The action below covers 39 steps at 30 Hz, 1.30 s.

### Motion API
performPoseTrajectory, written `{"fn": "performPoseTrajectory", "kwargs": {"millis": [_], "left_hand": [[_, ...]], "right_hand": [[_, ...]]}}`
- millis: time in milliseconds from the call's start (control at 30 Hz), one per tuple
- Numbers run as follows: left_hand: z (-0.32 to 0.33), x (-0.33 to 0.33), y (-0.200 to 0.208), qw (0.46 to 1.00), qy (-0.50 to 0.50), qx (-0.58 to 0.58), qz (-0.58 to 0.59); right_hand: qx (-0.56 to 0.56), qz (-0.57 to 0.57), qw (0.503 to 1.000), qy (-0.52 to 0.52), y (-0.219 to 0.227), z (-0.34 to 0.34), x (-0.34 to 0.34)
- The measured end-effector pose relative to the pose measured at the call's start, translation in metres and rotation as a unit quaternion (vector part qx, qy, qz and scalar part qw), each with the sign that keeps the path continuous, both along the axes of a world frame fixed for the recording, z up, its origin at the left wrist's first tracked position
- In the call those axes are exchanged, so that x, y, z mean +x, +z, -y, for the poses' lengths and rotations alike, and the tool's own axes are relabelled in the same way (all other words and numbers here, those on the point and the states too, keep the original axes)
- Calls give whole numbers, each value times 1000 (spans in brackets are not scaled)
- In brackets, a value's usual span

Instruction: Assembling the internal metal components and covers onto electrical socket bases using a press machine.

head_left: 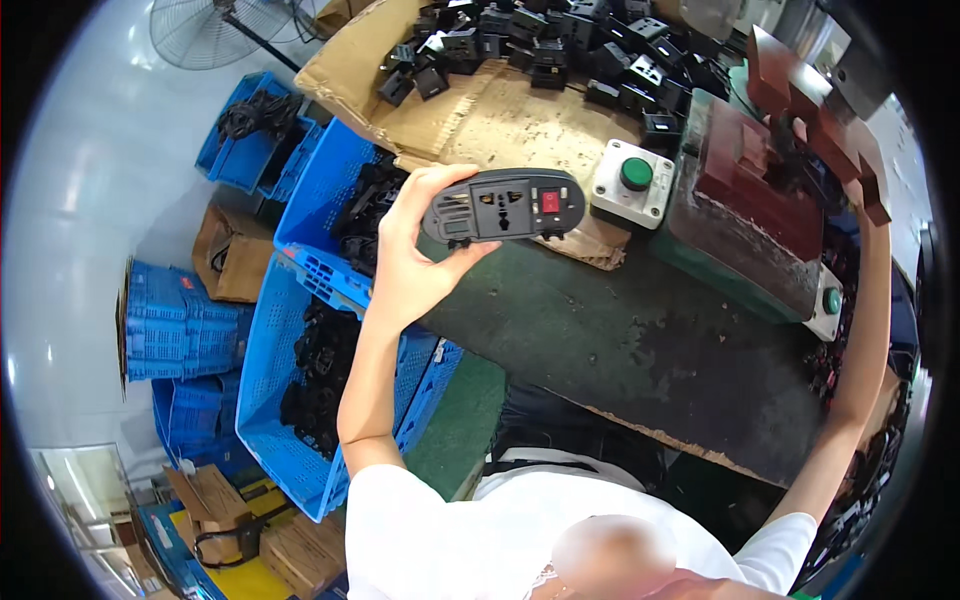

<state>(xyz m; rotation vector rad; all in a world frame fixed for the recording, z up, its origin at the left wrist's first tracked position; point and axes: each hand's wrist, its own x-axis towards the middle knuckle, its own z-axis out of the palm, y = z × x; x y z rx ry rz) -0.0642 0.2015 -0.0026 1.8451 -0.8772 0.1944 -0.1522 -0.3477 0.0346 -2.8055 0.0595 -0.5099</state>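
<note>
My left hand [408, 245] is closed around one end of a black oval socket unit [478, 222]. Its face has a socket, a slotted panel and a red rocker switch [550, 201], and it is held above the worktable. Far to the right, my right hand [853, 192] reaches in among the red-brown metal parts of a press [760, 180]. Those parts mostly hide its fingers, so what it holds or touches cannot be made out. A white control box with a green button [636, 174] sits between the socket unit and the press.
Many small black plug parts [550, 60] lie on a cardboard sheet [500, 115] at the back. Blue crates [262, 390] with black parts stand left of the dark worktable [600, 330]. Another green button [831, 300] sits at the press's right side. A fan [215, 30] stands far left.
</note>
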Motion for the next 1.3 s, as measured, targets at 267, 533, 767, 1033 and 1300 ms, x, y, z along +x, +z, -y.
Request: {"fn": "performPoseTrajectory", "kwargs": {"millis": [267, 533, 767, 1033, 1300], "left_hand": [[-71, -2, 2, 982, 169, 84, -23], [-149, 34, -21, 881, 354, 286, 129], [-2, 79, 21, 953, 92, 180, 224], [167, 137, -2, 903, -146, 185, 360], [181, 160, -11, 916, -219, 252, 222]], "right_hand": [[102, -170, 977, -78, 32, -158, 41], [214, -150, 960, 104, 17, -167, 47], [265, -132, 932, 207, 20, -173, 41], [185, -132, 952, 207, 18, -176, 33], [94, -44, 993, 52, 14, -177, 28]]}}
